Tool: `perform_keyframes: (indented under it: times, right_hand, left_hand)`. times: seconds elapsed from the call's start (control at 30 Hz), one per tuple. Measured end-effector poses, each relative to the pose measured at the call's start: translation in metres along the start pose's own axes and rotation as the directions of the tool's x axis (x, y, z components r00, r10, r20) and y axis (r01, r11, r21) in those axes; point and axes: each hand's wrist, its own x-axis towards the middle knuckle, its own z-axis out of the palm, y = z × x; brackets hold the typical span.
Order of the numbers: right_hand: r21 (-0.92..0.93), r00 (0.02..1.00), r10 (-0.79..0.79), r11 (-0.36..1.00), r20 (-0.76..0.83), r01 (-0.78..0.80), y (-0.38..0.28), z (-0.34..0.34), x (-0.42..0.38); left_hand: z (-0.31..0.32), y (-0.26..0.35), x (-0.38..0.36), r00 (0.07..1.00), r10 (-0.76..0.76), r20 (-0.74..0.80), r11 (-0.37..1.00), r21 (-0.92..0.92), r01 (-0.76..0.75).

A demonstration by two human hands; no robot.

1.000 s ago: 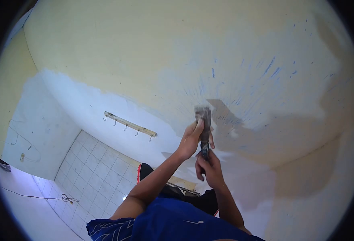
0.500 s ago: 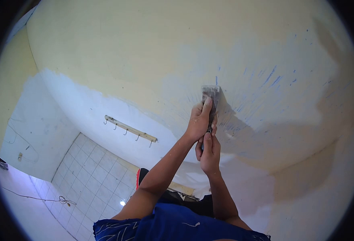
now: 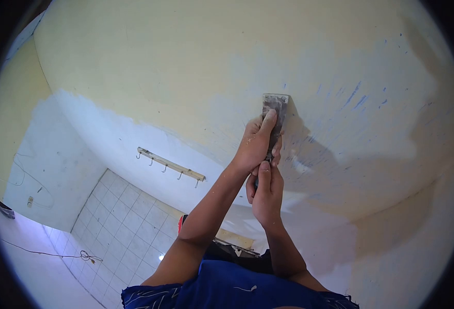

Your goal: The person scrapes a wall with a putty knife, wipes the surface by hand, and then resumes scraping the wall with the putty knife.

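A paint scraper (image 3: 275, 101) with a wide, paint-smeared metal blade has its edge against the patchy cream and pale wall (image 3: 330, 118). My left hand (image 3: 255, 144) is closed around its upper part, the thumb lying along the blade. Lower down, my right hand (image 3: 267, 198) wraps the handle, which is mostly hidden by my fingers. Blue paint streaks (image 3: 354, 95) mark the scraped area to the right of the blade. A shadow of the hands and tool falls on the wall beside them.
A wooden rail with several hooks (image 3: 171, 165) is fixed on the wall at left. Below lies a tiled floor (image 3: 121, 213) with a loose cable (image 3: 87, 256) nearby. A wall socket (image 3: 30, 201) shows at far left. Part of a red and black shoe (image 3: 181, 222) shows beneath my left arm.
Both hands have pushed the scraper a little up the wall. Its blade now covers most of the blue streak that was above it. The grip looks the same.
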Motion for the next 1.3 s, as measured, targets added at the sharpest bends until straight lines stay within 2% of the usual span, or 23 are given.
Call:
perform_keyframes:
  times: [0.07, 0.13, 0.2, 0.4, 0.47, 0.53, 0.63, 0.83, 0.93, 1.13, 1.23, 1.3]
  right_hand:
    - [0.001, 1.0, -0.01, 1.0, -0.011, 0.01, 0.01, -0.001, -0.002]
    - [0.003, 0.999, -0.031, 1.0, -0.017, 0.031, 0.018, -0.005, -0.004]
    - [-0.002, 0.998, 0.063, 0.998, 0.005, -0.063, 0.018, -0.009, -0.006]
    - [0.016, 0.999, 0.012, 1.0, 0.042, -0.013, -0.016, -0.002, 0.012]
    - [0.012, 1.0, 0.001, 1.0, 0.015, -0.001, -0.002, 0.0, 0.01]
    - [0.006, 1.0, -0.014, 1.0, -0.007, 0.014, 0.016, -0.002, 0.002]
    - [-0.014, 0.995, 0.095, 0.995, -0.005, -0.095, 0.032, -0.009, -0.012]
    - [-0.112, 0.993, 0.113, 0.988, 0.038, -0.108, -0.009, -0.015, 0.007]
    - [-0.117, 0.994, 0.096, 0.989, 0.056, -0.088, -0.009, -0.016, 0.007]
    - [-0.122, 0.985, 0.17, 0.978, 0.016, -0.167, 0.022, -0.017, -0.013]
    - [-0.18, 0.995, 0.102, 0.979, 0.009, -0.098, 0.015, -0.014, 0.001]
    - [-0.229, 0.997, 0.08, 0.971, 0.015, -0.074, 0.007, -0.013, 0.008]
  left_hand:
    - [-0.001, -0.003, -0.001, 1.0, -0.012, 0.006, 1.0, -0.019, 0.012]
    - [-0.002, -0.015, -0.003, 0.999, 0.003, -0.046, 0.997, 0.081, 0.0]
    - [-0.001, -0.017, 0.001, 0.999, 0.016, -0.036, 0.998, 0.068, -0.013]
    - [0.007, 0.012, 0.008, 1.0, 0.022, -0.02, 0.999, 0.043, -0.021]
    - [0.005, 0.012, 0.008, 0.999, 0.035, -0.014, 0.998, 0.046, -0.034]
    - [-0.003, -0.004, 0.0, 0.999, 0.027, -0.043, 0.984, 0.178, -0.019]
    - [-0.012, -0.026, -0.008, 0.998, 0.003, -0.056, 0.993, 0.121, 0.004]
    - [0.0, -0.013, 0.004, 0.995, 0.02, -0.097, 0.999, -0.025, -0.022]
    - [0.001, -0.011, 0.004, 0.993, 0.075, -0.089, 0.994, -0.076, -0.082]
    - [-0.015, -0.038, -0.009, 0.994, -0.027, -0.102, 0.998, -0.059, 0.021]
    - [-0.013, -0.026, -0.001, 0.994, -0.007, -0.11, 0.994, -0.112, -0.005]
    - [-0.01, -0.02, 0.002, 0.988, 0.085, -0.13, 0.992, -0.081, -0.096]
